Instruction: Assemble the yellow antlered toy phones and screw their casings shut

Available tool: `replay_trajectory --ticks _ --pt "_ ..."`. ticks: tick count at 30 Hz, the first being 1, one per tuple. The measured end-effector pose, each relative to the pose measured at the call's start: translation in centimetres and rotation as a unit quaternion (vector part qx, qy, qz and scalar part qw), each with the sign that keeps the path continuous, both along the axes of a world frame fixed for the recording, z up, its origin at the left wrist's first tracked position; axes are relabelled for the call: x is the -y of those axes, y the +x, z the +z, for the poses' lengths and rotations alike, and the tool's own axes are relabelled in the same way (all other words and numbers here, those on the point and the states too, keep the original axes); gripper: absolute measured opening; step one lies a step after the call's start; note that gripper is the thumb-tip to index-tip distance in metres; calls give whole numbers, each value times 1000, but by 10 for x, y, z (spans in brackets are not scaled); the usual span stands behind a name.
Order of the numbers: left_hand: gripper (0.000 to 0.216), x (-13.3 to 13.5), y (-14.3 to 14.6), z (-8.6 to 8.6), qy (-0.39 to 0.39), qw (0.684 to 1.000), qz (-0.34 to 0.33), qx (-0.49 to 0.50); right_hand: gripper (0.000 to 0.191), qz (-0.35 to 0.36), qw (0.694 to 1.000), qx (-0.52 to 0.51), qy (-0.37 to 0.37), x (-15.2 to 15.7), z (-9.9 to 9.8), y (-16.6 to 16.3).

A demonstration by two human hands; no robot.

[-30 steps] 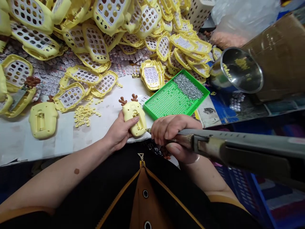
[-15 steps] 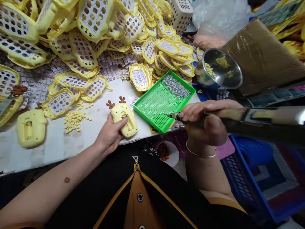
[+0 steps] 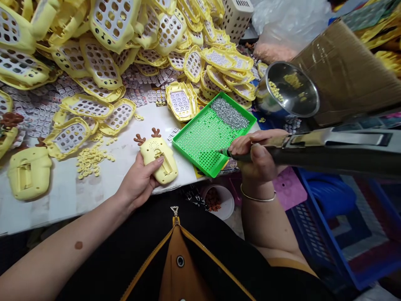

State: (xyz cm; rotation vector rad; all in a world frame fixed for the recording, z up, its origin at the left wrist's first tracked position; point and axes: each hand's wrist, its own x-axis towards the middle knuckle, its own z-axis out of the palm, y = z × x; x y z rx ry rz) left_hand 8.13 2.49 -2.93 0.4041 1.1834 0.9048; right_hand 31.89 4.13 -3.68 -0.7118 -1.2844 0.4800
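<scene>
My left hand (image 3: 142, 177) grips a yellow plastic toy case (image 3: 153, 148) with brown antlers at the table's front edge, thumb across the open battery compartment on its back. My right hand (image 3: 258, 154) is wrapped round a dark power screwdriver (image 3: 332, 152), held level. Its bit tip is over the near end of a green perforated tray (image 3: 191, 138); whether a screw sits on the bit is too small to tell. A heap of small silver screws (image 3: 230, 113) fills the tray's far end.
Yellow case shells (image 3: 106, 62) pile up at the back left. Another closed case (image 3: 29, 173) and loose yellow buttons (image 3: 92, 161) lie left. A steel bowl (image 3: 291, 90), cardboard box (image 3: 347, 71) and blue crate (image 3: 328, 234) stand right. Below the edge is a white tub (image 3: 224, 202).
The view has shifted slightly, so the table things sit a little further left. My right hand and the screwdriver have moved slightly left; both hands keep their holds.
</scene>
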Motion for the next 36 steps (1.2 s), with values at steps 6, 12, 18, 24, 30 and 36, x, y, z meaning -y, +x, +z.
replay_trajectory --ticks 6,12,18,24,30,36 --pt "38 -1 0 -1 -1 999 20 41 10 11 999 -28 21 14 20 -11" --pt "41 4 7 -5 18 1000 17 11 17 198 978 -59 -29 46 48 -57" --pt "42 7 7 -10 30 999 18 1 18 284 956 -54 -46 52 42 -88" --pt "42 7 8 -10 35 999 22 -2 14 272 959 -46 -59 52 34 -97" --pt "46 7 9 -10 33 999 41 12 11 291 954 30 -62 51 39 -104" --pt "44 7 8 -10 32 999 32 19 10 290 951 -19 -105 48 33 -104"
